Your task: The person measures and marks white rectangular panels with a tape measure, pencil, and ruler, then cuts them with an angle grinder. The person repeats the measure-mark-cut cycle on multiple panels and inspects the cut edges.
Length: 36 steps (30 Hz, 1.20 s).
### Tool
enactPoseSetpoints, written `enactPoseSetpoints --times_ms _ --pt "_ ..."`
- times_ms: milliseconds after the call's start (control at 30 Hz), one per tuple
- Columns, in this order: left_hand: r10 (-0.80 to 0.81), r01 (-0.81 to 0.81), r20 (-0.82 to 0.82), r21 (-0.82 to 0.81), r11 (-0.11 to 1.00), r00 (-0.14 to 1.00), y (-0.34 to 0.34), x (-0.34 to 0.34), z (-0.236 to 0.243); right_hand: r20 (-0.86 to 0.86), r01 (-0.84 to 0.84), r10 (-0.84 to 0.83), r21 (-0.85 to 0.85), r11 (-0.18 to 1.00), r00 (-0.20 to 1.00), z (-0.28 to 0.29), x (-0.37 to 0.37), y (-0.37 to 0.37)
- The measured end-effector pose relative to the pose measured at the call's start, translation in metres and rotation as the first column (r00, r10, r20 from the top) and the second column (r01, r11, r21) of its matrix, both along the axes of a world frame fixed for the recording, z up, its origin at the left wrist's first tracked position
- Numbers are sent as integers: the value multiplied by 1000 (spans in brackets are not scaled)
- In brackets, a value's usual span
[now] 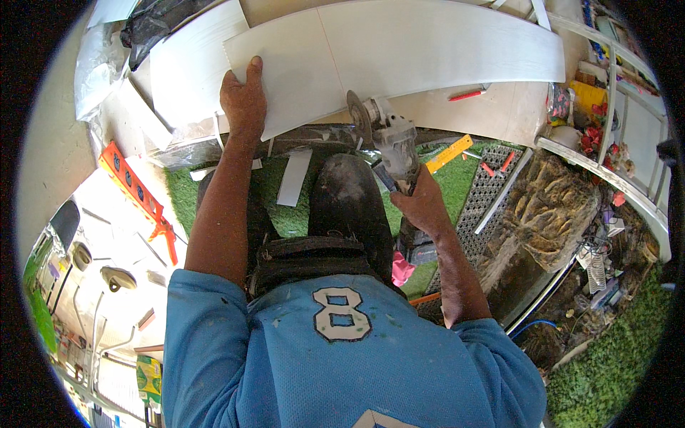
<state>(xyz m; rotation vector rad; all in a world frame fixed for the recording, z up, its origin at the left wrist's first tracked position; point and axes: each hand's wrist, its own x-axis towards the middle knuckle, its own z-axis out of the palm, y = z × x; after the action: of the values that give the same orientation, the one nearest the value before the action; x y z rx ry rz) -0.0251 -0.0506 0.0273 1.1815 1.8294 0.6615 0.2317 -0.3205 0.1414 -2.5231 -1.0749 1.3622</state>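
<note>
A long white panel (pixel 442 50) lies across the work surface in front of me, with a thin red line running across it. My left hand (pixel 244 103) grips the panel's left end, thumb on top; the other fingers are partly hidden. In my right hand (pixel 421 203) is an angle grinder (pixel 397 143), held by its body with the fingers wrapped round it. Its cutting disc (pixel 359 118) stands upright at the panel's near edge, close to where the red line ends. Whether disc and panel touch, I cannot tell.
Another white board (pixel 193 68) lies under the panel's left end. A red pencil-like tool (pixel 466 95) rests beyond the grinder. Below are a yellow square ruler (pixel 449 153), a white offcut (pixel 294 178) on green turf, and an orange spirit level (pixel 132 182) at left. A white metal frame (pixel 610 107) stands right.
</note>
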Motion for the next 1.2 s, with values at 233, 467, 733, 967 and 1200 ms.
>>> enactPoseSetpoints --times_ms 233,467,733,967,1200 --pt "14 -15 -7 -97 995 1000 1 0 8 -4 -11 11 36 999 1000 -1 1 4" --pt "-12 13 14 -35 999 1000 -1 -1 5 -6 3 -3 9 1000 1000 3 -1 13" --pt "-24 23 -13 -18 1000 1000 1 -3 -3 -20 -12 13 46 999 1000 3 -1 22" --pt "-15 15 5 2 1000 1000 1 -2 0 -5 -15 15 31 999 1000 1 -1 27" --pt "-14 14 -10 -14 1000 1000 0 -1 4 8 -25 25 35 999 1000 -8 1 30"
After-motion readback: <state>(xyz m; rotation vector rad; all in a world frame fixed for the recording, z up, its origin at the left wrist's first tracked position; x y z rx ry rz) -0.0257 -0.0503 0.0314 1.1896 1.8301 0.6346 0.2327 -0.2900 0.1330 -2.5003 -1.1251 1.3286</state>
